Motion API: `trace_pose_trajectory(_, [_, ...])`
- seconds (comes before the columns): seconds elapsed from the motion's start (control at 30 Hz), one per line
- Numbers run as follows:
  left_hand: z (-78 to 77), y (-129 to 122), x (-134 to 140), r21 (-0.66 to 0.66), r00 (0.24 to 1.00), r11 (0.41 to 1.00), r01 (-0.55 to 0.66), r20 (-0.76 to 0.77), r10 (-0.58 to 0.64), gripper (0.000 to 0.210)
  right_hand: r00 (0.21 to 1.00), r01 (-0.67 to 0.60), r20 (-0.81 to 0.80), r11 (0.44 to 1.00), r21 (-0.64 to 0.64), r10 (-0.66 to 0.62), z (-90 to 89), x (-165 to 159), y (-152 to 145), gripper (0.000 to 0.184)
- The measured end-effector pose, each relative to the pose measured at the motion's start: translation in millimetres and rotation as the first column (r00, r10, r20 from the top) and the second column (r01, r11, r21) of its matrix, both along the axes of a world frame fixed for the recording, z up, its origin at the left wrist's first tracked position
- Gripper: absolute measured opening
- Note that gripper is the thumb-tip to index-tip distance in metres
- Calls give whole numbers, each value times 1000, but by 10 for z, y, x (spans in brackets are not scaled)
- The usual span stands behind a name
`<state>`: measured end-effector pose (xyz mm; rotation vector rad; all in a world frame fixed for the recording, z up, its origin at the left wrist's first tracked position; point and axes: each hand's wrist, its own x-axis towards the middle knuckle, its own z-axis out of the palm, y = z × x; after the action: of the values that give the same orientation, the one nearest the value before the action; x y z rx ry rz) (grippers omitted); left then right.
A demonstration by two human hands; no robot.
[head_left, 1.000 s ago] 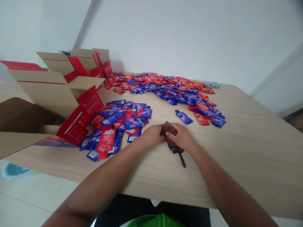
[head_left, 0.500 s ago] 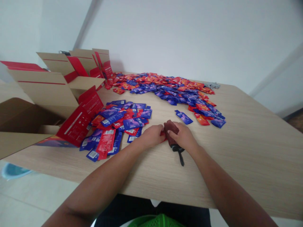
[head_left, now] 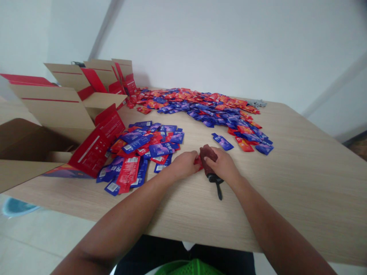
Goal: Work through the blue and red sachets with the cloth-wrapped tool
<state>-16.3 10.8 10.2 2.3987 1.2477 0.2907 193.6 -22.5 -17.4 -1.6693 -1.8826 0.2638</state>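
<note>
My left hand (head_left: 186, 164) is closed, pinching a small red sachet (head_left: 200, 163) just above the tabletop; most of the sachet is hidden by the fingers. Right beside it, my right hand (head_left: 225, 164) is wrapped round a dark brown, thick, soft-looking object (head_left: 206, 153). This object has a black end and a short black strap (head_left: 219, 191) that hangs toward me; its exact kind I cannot make out. A single blue-purple sachet (head_left: 223, 141) lies behind my right hand. To the left of my left hand is a loose heap of blue and red sachets (head_left: 163, 149).
Open cardboard boxes (head_left: 48, 105) with red flaps line the table's left side. A long pile of red, orange and blue sachets (head_left: 212, 109) runs along the back, near the wall. A grey cloth-like item (head_left: 257, 103) lies at its right end. A blue basin (head_left: 18, 207) is on the floor.
Both hands stay almost in place. The brown object has shifted very slightly to the right, and a little more of the red sachet shows between the hands.
</note>
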Motion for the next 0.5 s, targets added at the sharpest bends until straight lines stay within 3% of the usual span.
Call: trace_pose_trajectory(0.5, [49, -17, -7, -10, 1000, 1000, -9, -8, 9, 16, 995, 89, 36, 996, 14, -90, -23, 62, 16, 27])
